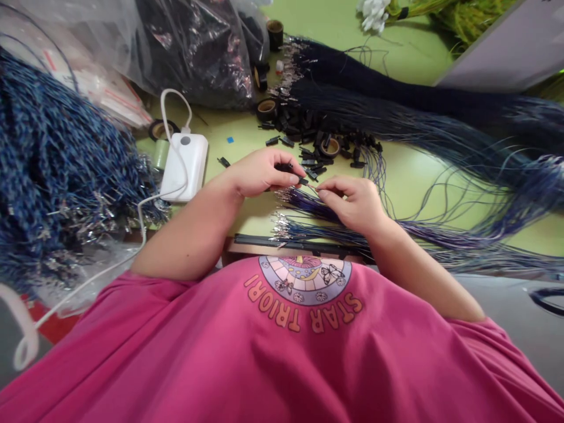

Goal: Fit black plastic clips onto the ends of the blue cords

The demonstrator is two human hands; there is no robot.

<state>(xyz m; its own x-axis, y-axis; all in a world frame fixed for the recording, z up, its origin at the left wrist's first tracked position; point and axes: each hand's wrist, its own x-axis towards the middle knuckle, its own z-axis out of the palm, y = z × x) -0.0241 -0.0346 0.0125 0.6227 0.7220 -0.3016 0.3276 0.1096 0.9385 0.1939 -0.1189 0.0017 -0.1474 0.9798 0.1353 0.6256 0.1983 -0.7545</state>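
Note:
My left hand is closed around several small black connector housings, one of them sticking out between thumb and index finger. Opposite it, my right hand pinches a thin wire just behind its end. The wire's tip is at the connector, but I cannot tell whether it is inside. Below both hands lies a bundle of dark blue and purple wires with metal-tipped ends, and a second bundle rests nearer the table edge. Loose black connectors are heaped just beyond my hands.
A white power bank with a white cable stands left of my left arm. Blue twisted wires pile up at far left. Plastic bags and tape rolls lie behind. A long dark wire bundle stretches across the right.

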